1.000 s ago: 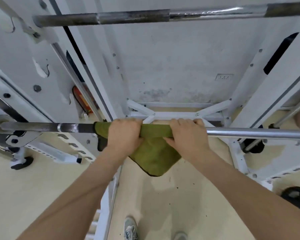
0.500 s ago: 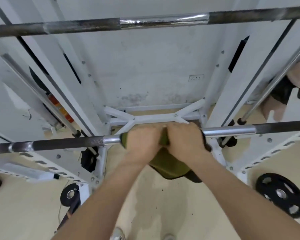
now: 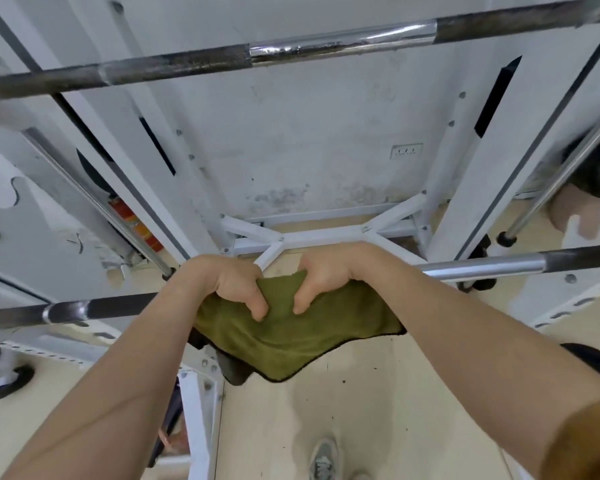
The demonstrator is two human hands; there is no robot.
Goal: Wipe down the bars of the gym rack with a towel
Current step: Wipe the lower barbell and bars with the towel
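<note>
Fingers point(image 3: 258, 308) grip towel point(image 3: 291, 344), now spread wider along bar point(image 3: 482, 266).

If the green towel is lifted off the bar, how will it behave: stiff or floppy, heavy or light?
Probably floppy: the green towel drapes over the lower bar and sags to a hanging corner. Likely light, since it bunches easily under the left hand and right hand. It may slide on the bar's smooth chrome part.

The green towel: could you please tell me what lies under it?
The lower bar passes under the green towel, showing bare at either side. Its stretch beneath the cloth is hidden. The left hand and right hand grip the towel.
</note>
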